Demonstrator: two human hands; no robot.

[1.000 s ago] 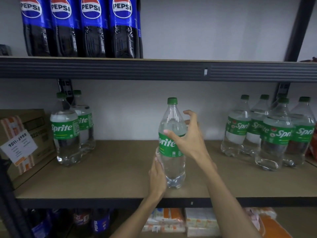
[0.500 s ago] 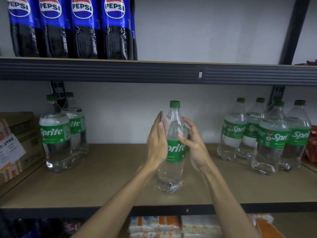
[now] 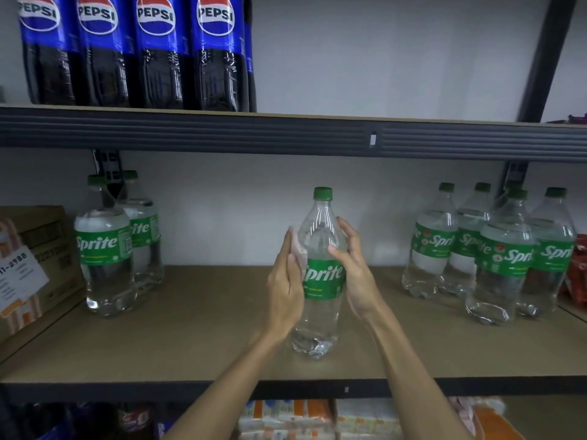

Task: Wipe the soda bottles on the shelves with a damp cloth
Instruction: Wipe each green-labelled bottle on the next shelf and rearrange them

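A clear Sprite bottle with a green cap and label stands upright near the front middle of the brown shelf board. My left hand holds a pale cloth against the bottle's left side, at the shoulder and the top of the label. Only a strip of the cloth shows past my fingers. My right hand grips the bottle's right side, thumb on the front above the label and fingers curled round the back.
Two Sprite bottles stand at the left, several more at the right. Pepsi bottles line the upper shelf. A cardboard box sits far left, red packets far right, and packaged goods lie below.
My left hand has slid the cloth from the bottle's base up its left side to the shoulder. My right hand has shifted from the label front to the right side.
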